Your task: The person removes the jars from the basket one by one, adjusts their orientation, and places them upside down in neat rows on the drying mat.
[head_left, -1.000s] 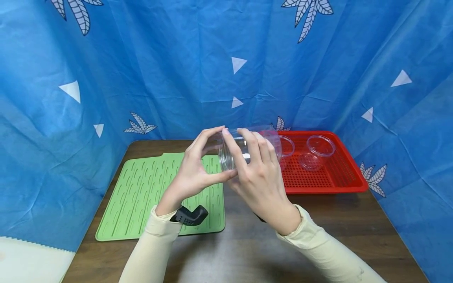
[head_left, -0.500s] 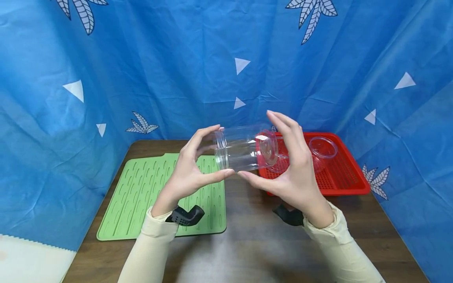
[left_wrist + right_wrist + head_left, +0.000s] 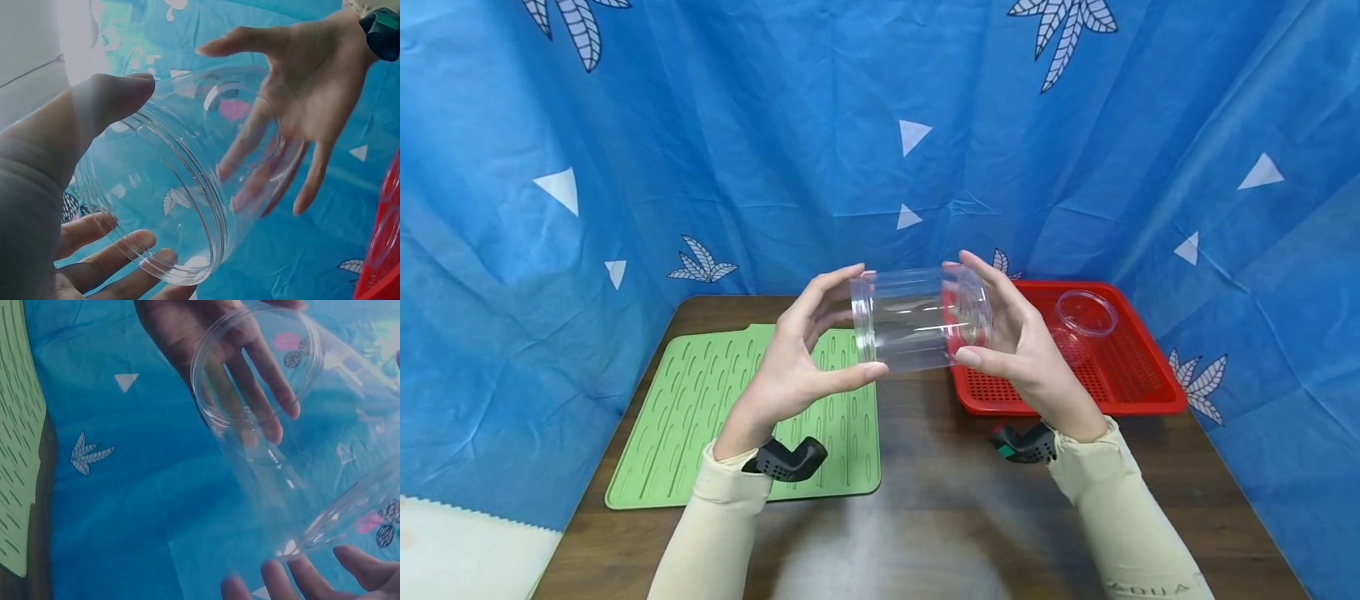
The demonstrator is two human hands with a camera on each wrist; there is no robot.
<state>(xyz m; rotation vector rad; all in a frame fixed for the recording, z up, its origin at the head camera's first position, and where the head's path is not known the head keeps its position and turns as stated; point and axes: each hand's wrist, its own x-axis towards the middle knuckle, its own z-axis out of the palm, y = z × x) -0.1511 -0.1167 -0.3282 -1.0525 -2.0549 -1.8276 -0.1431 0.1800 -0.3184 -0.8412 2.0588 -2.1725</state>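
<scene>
A clear plastic jar (image 3: 910,321) lies sideways in mid-air above the table, its threaded mouth to the left and its base to the right. My left hand (image 3: 784,362) grips it around the mouth end, thumb in front and fingers behind. Around the base end is my right hand (image 3: 1037,360), its thumb and fingers spread. In the left wrist view, the right hand (image 3: 312,81) has loosely extended fingers, and a small gap shows between its thumb and the jar (image 3: 187,169). The right wrist view shows fingertips (image 3: 275,578) close to the jar's base.
A red plastic basket (image 3: 1131,396) stands at the back right with a clear jar (image 3: 1086,313) in it. To the left a green ridged mat (image 3: 700,417) lies on the dark wooden table (image 3: 925,525). Blue patterned cloth (image 3: 820,150) hangs behind and at both sides.
My right hand has come off the jar's middle, opened and moved right to its base end. The left hand keeps its grip at the mouth, and the jar stays almost in place.
</scene>
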